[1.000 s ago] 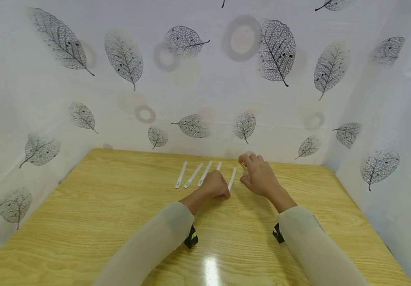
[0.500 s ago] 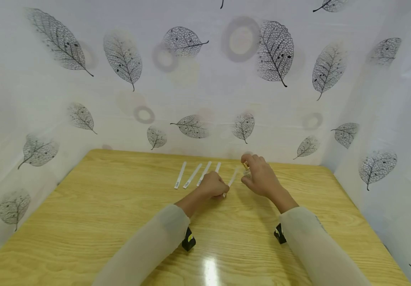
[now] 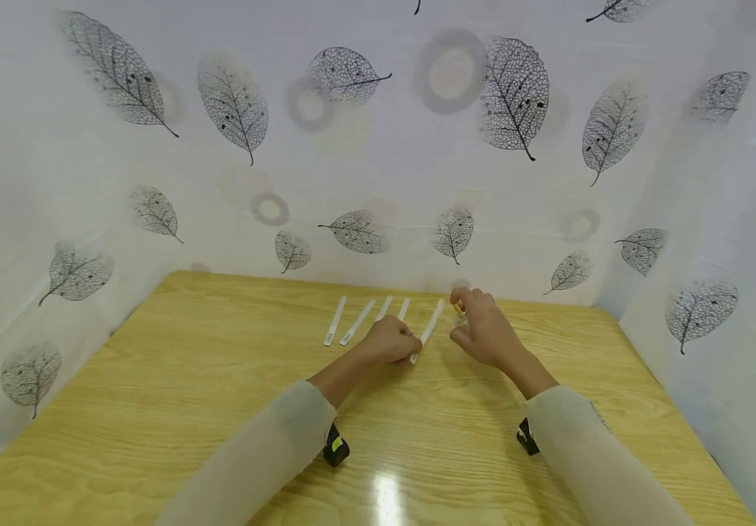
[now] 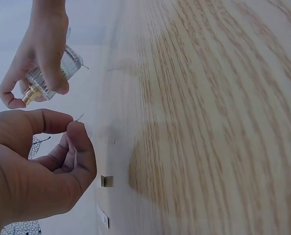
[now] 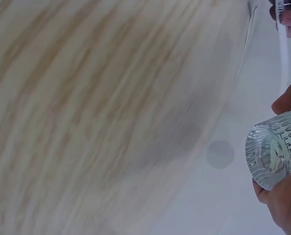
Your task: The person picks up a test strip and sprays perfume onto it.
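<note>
My left hand (image 3: pixel 391 340) pinches a white paper test strip (image 3: pixel 432 321) near its labelled end, between thumb and forefinger. The strip slants up and to the right, its far end close to the right hand. In my right hand (image 3: pixel 488 329) is a ribbed clear glass perfume bottle (image 5: pixel 270 147), held tilted above the table. Its gold spray head (image 4: pixel 31 94) has my right index finger on top, as the left wrist view shows. Seen from the left wrist, the strip is nearly edge-on at the left fingertips.
Several more white strips (image 3: pixel 335 320) lie side by side on the wooden table (image 3: pixel 220 409), left of the hands, some partly behind the left hand. A pale leaf-print curtain (image 3: pixel 378 168) rises along the table's back edge and both sides.
The strip in my left hand has swung to a stronger rightward slant, its labelled end now showing below the fingers. My right hand has shifted slightly right with the bottle.
</note>
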A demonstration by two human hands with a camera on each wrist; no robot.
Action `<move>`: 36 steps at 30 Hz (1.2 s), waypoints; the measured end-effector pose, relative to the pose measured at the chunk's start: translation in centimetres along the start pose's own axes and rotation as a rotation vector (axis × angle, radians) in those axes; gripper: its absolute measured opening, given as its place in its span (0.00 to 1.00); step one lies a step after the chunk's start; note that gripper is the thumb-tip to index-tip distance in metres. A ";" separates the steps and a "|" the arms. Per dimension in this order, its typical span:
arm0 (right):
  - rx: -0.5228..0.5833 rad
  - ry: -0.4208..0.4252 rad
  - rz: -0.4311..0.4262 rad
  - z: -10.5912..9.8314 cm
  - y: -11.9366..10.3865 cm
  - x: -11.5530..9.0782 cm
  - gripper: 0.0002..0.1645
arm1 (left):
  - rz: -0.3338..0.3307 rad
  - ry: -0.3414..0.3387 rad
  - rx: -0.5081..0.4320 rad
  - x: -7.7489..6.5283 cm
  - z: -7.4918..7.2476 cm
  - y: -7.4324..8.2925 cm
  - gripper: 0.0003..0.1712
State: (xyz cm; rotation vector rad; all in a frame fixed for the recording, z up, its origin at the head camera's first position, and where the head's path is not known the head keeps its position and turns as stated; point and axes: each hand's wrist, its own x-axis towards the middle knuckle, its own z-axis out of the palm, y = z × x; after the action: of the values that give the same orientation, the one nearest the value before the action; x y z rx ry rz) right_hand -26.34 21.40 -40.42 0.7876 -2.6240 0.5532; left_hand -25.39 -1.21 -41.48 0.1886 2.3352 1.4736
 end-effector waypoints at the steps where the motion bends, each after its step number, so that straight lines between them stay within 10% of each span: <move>1: -0.008 -0.002 -0.001 0.0 0.1 -0.1 0.29 | 0.008 -0.007 -0.019 -0.1 -0.1 -0.1 0.12; 36: -0.244 -0.005 0.000 0.8 0.5 -0.1 0.30 | 0.029 -0.092 -0.180 -1.5 0.0 -0.2 0.04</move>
State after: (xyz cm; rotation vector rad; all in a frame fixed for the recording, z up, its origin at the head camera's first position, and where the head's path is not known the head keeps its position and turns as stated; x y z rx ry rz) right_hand -26.68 21.45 -41.33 0.7117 -2.6292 0.2238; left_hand -23.97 -1.79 -41.32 0.2370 2.1231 1.6431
